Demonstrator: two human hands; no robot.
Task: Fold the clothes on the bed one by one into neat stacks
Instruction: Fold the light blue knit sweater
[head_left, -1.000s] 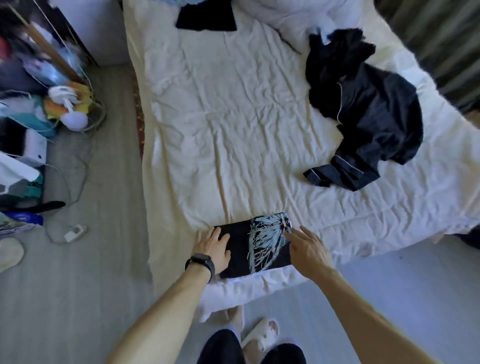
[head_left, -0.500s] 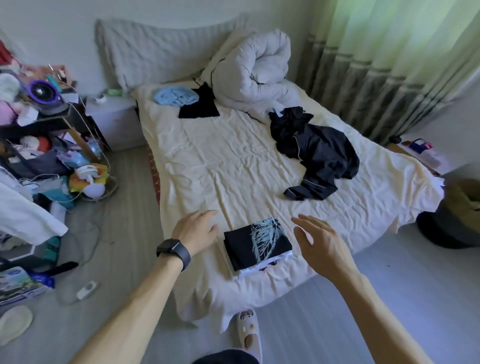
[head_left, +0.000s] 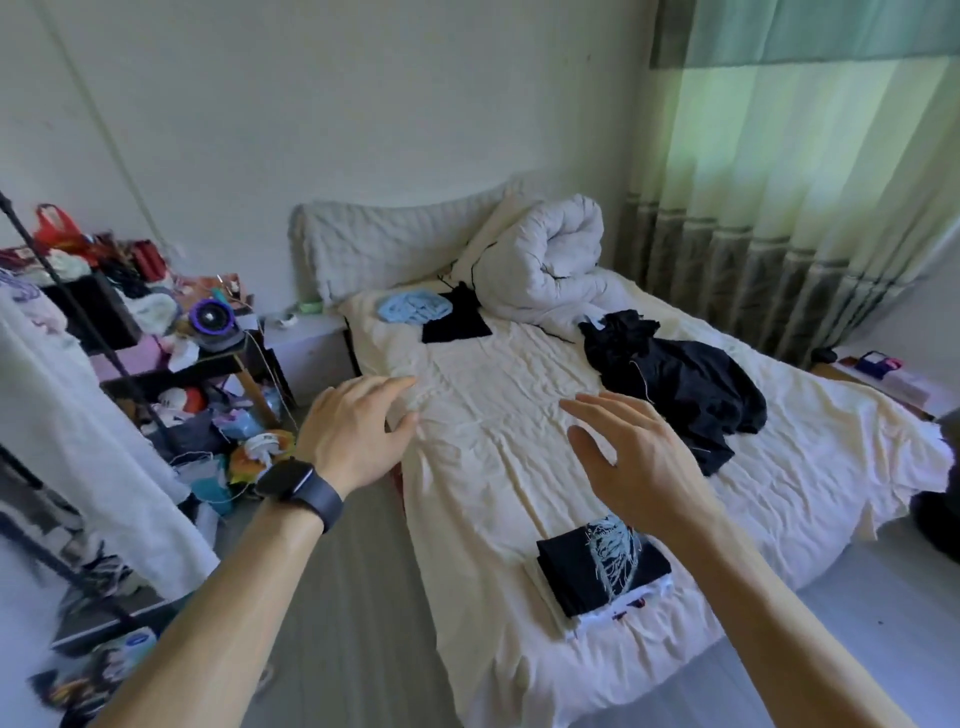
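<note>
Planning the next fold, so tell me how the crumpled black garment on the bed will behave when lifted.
The crumpled black garment would probably hang floppy, since it lies in soft bunched folds. It is likely light, as the cloth looks thin. Its trailing end may drag on the cream sheet.

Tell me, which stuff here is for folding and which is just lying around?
For folding: folded black shirt, crumpled dark clothes, black cloth, blue cloth, bed, left hand, right hand (both empty).
Just lying about: rolled duvet, cluttered shelf, curtain, wristwatch.
</note>
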